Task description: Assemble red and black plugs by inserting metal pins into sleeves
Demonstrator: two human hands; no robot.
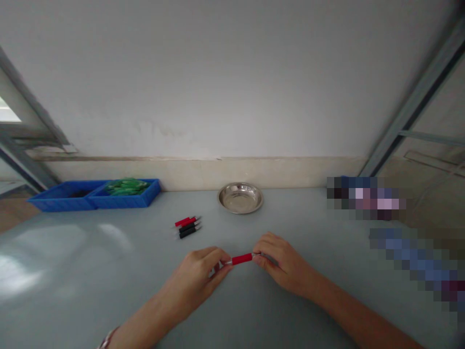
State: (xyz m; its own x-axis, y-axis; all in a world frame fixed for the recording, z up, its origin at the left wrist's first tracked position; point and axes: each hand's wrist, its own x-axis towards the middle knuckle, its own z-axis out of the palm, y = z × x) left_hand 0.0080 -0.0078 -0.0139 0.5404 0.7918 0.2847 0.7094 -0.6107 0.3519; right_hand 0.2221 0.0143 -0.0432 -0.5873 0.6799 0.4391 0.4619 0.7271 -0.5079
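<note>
Pinching opposite ends, the left hand (203,272) and right hand (281,261) close on a red probe (242,259), steadying it level just above the worktop (90,271); spare red and black probes (188,226) lie beyond, near a steel dish (240,198).

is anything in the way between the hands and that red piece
Nothing visible is. The left hand and the right hand pinch the red piece by its two ends. The red and black pieces lie apart, farther back on the left, and the steel dish sits beyond.
</note>
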